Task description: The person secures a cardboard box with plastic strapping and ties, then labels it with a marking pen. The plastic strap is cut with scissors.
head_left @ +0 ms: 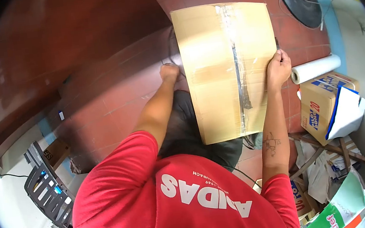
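Observation:
A large cardboard box (pixel 212 74) stands in front of me, with clear and dark tape along its middle seam. My left hand (pixel 169 72) is closed just off the box's left side. A thin dark cord (pixel 171 47) curves down to this hand and seems to be in its fingers. At the right edge of the box, my right hand (pixel 279 69) is closed with the thumb uppermost, against the cardboard. A small dark piece shows just above that thumb; I cannot make out what it is. The fingers of both hands are partly hidden.
To the right lie a white roll (pixel 318 68) and a smaller printed carton (pixel 323 106). Behind them stands a round black base (pixel 298 1) with a pale cable. Scrap cardboard and paper (pixel 317 170) pile up lower right. A black slotted rack (pixel 49 194) is at left.

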Available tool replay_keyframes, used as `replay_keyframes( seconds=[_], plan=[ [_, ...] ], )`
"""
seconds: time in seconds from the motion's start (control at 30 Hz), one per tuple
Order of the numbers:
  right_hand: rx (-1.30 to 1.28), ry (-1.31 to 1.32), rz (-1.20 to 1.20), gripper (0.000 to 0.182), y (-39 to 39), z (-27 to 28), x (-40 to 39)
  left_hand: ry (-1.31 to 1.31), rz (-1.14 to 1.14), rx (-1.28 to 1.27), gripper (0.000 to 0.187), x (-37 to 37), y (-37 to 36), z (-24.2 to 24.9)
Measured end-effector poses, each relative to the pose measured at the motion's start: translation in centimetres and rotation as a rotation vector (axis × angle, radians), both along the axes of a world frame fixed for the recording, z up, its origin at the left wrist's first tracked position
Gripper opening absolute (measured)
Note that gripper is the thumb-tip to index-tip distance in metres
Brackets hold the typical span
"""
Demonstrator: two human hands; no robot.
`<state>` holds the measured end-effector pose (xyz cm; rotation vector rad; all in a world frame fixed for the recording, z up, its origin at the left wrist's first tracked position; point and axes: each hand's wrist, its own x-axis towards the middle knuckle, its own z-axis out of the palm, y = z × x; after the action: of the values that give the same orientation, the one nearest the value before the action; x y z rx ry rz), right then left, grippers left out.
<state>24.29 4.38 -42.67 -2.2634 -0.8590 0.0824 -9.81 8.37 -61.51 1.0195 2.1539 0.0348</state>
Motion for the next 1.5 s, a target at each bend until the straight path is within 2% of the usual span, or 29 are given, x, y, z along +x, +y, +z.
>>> replay_keyframes(
  seconds=[0.03, 0.1, 0.13, 0.17, 0.23, 0.3, 0.37, 0.4, 0.5, 0.6, 0.7, 0.73, 0.77, 0.8, 0.87, 0.9, 0.93, 0.97, 1.0, 1.03, 1.07, 1.13, 1.23, 1.27, 1.3, 1.37, 1.4, 1.47, 1.5],
  plan=[
    [0.004, 0.001, 0.003, 0.029, 0.0, 0.0, -0.1, -0.001, 0.001, -0.001, 0.024, -0.6, -0.5, -2.2],
    [-0.021, 0.009, -0.001, 0.029, -0.1, 0.4, -0.4, -0.618, 0.559, -0.022, 0.02, -1.9, -1.6, -4.8],
    [-0.02, 0.027, -0.01, 0.03, -0.1, 0.2, -0.3, -0.815, 0.762, -0.01, 0.016, -0.6, -2.1, 0.7],
    [-0.017, 0.041, -0.022, 0.03, 0.0, 0.1, -0.1, -0.817, 0.765, -0.003, 0.016, -1.0, -2.8, 1.2],
    [-0.011, 0.048, -0.016, 0.031, -0.1, -0.1, 0.1, -1.104, 0.988, -0.06, 0.016, -1.7, -4.4, 1.7],
    [-0.01, 0.058, -0.008, 0.031, -0.3, -0.2, 0.2, -1.118, 1.023, -0.031, 0.023, -2.1, -5.0, 2.7],
    [-0.055, 0.129, -0.062, 0.03, -0.1, -0.1, 0.5, -1.069, 0.96, -0.012, 0.03, -3.5, -3.7, 2.9],
    [-0.051, 0.127, -0.062, 0.03, 0.0, -0.2, 0.7, -1.118, 1.05, 0.074, 0.032, -3.6, -2.7, 3.1],
    [0.04, 0.244, -0.046, 0.028, -0.4, -0.9, 1.1, -1.107, 0.96, 0.035, 0.033, -3.0, 1.5, 7.8],
    [0.087, 0.041, 0.028, 0.029, -0.9, 0.1, -0.1, -1.093, 1.018, 0.023, 0.029, -1.9, 4.3, 7.5],
    [0.086, -0.095, 0.103, 0.027, -1.2, 0.1, 0.2, -1.091, 1.073, 0.065, 0.023, 1.2, 5.8, 9.7],
    [0.072, -0.097, 0.105, 0.024, -1.2, 0.7, -0.1, -1.189, 1.059, 0.106, 0.017, 1.6, 6.2, 9.3],
    [0.092, -0.121, 0.127, 0.024, -1.2, 0.5, -0.1, -1.196, 1.119, 0.081, 0.021, 1.1, 6.9, 7.2],
    [0.108, -0.152, 0.134, 0.024, -1.2, 0.1, 0.3, -1.218, 1.118, 0.176, 0.03, 0.7, 6.9, 5.7],
    [0.176, -0.096, 0.092, 0.02, -1.4, -1.5, 0.5, -1.44, 1.079, 0.288, 0.04, 0.9, 7.4, 8.9],
    [0.16, -0.053, 0.057, 0.021, -1.6, -2.7, 1.1, -1.478, 0.831, 0.23, 0.045, 0.1, 8.0, 7.1],
    [-0.034, -0.046, 0.017, 0.018, -1.6, 1.1, -0.5, -1.494, 0.735, 0.214, 0.044, -1.0, 8.4, 6.0],
    [0.038, -0.068, 0.008, 0.014, -1.2, -2.0, 0.0, -1.66, 0.693, 0.064, 0.043, -2.6, 8.8, 5.2],
    [0.109, -0.092, 0.002, 0.01, -1.0, -5.2, 0.7, -1.451, 0.643, 0.118, 0.04, 0.7, 7.0, 12.5],
    [0.135, -0.211, 0.004, 0.011, -1.3, -3.5, 0.3, -1.417, 0.642, 0.036, 0.038, 2.5, 5.4, 16.5],
    [0.194, -0.182, 0.056, 0.013, -1.4, -2.5, 0.3, -1.22, 0.474, -0.092, 0.039, 1.5, 5.4, 15.5],
    [0.135, -0.081, 0.012, 0.017, -1.8, -0.7, -0.7, -0.89, 0.052, -0.353, 0.043, -1.2, 4.8, 12.8],
    [0.096, -0.034, -0.034, 0.021, -1.4, -0.2, -0.8, -0.269, -0.584, -0.584, 0.042, -7.5, 5.4, 4.2],
    [0.104, -0.008, -0.012, 0.023, -1.4, 0.0, -0.8, -0.206, -0.644, -0.562, 0.039, -8.5, 4.2, 2.4],
    [0.098, -0.009, -0.016, 0.023, -1.5, -0.1, -0.7, -0.191, -0.894, -0.671, 0.036, -9.5, 4.0, 0.7],
    [0.113, -0.015, -0.005, 0.025, -1.5, -0.2, -0.9, -0.171, -1.057, -0.805, 0.028, -8.0, 2.4, 1.8],
    [0.113, -0.017, -0.005, 0.025, -1.4, -0.1, -0.9, -0.173, -1.058, -0.804, 0.028, -7.7, 2.2, 2.5],
    [0.091, -0.009, -0.006, 0.025, -1.6, 0.1, -0.8, -0.399, -0.446, -0.666, 0.019, -8.1, 2.1, 2.3],
    [0.088, -0.008, -0.014, 0.025, -1.7, 0.1, -1.0, -0.396, -0.453, -0.671, 0.019, -8.0, 2.2, 1.9]
  ],
)
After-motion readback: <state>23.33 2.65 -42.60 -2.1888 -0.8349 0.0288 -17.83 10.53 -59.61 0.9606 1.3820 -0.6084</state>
